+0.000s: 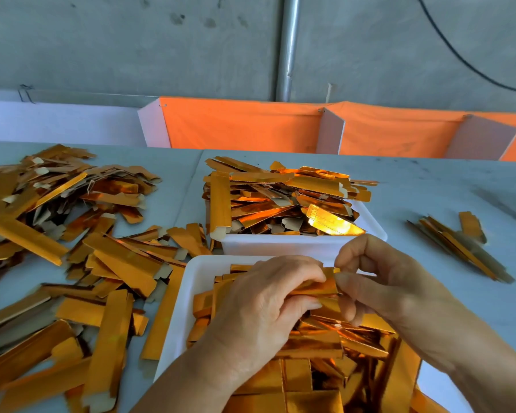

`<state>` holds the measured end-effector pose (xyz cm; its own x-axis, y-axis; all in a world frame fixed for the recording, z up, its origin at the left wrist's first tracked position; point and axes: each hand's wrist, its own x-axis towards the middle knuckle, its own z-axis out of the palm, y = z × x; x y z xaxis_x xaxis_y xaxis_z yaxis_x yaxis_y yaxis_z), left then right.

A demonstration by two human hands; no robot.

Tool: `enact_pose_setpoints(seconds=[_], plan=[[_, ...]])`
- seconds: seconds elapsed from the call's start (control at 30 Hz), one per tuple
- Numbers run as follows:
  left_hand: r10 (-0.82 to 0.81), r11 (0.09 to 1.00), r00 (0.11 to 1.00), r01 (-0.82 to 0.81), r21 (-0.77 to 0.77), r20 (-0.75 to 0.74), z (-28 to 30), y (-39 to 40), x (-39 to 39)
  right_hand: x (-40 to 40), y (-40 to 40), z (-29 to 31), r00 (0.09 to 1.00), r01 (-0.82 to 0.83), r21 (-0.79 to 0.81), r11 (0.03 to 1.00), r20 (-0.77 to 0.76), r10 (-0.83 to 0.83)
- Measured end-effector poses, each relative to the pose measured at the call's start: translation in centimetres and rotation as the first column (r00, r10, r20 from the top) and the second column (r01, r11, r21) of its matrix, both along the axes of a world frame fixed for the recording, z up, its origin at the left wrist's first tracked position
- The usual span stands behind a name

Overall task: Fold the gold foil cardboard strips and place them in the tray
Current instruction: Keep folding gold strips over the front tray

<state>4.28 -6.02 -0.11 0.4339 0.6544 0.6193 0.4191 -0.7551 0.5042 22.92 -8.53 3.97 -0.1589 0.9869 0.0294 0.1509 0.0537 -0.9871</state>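
Leftward, loose gold foil strips (72, 263) heaped on the grey table (429, 198) — then, over the near white tray (188, 293) (already holding folded pieces), left hand (259, 308) and right hand (379, 281) both pinching one gold strip (319, 286) — farther right, a small bundle (459, 245).

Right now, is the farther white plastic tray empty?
No, the farther white plastic tray is heaped above its rim with gold foil cardboard strips.
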Motion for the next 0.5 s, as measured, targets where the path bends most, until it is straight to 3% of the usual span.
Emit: enact_pose_setpoints(seconds=[0.23,0.5], plan=[[-0.034,0.999,0.999,0.034,-0.036,0.014,0.09,-0.02,-0.21,0.50,0.11,0.00,0.992,-0.072,-0.033,0.997,-0.105,0.068],[-0.002,0.998,0.999,0.005,0.068,-0.035,0.17,-0.10,0.01,0.42,0.28,-0.59,0.983,-0.056,-0.042,0.998,-0.177,0.048]])
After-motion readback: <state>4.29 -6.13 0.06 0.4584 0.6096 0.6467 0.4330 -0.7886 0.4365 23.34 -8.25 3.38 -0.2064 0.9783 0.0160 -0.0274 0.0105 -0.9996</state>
